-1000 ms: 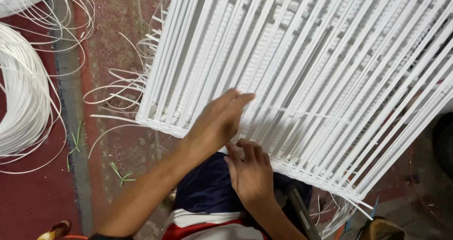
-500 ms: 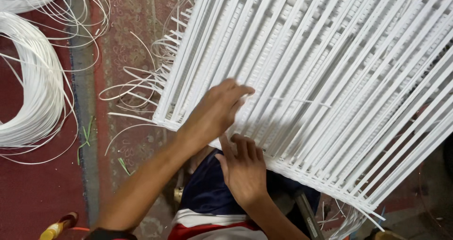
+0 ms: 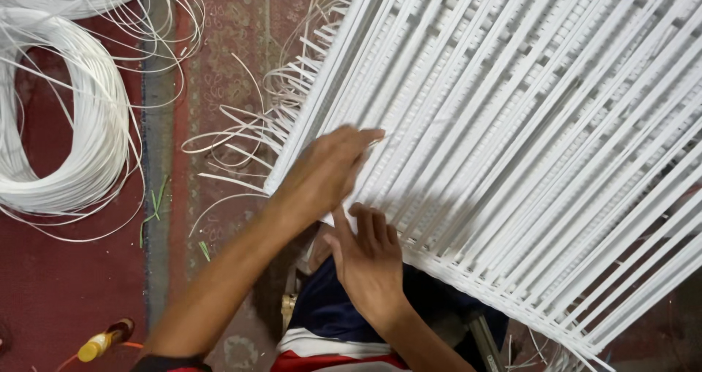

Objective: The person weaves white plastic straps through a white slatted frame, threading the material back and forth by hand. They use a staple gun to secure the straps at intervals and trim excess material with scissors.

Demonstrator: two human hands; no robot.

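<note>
A big panel of taut white plastic strips [image 3: 512, 123] slants across my lap, its woven lower edge [image 3: 439, 259] nearest me. My left hand [image 3: 329, 169] reaches over the panel's left part, fingers together and tips pushed among the strips, pinched on a thin white strand whose end barely shows at the fingertips. My right hand [image 3: 369, 259] is just below it at the lower edge. Its fingers are tucked under the strips and the thumb is spread to the left, holding the panel.
A thick coil of white strip [image 3: 80, 116] lies on the red carpet at left. Loose strand ends [image 3: 241, 142] curl out from the panel's left edge. A yellow-tipped tool [image 3: 99, 345] lies at the bottom left and a dark tool [image 3: 486, 343] by my leg.
The view has shifted, so the panel and coil sit further right. The thin crosswise strand seen right of my left hand earlier has shortened and no longer shows. Both hands moved slightly up.
</note>
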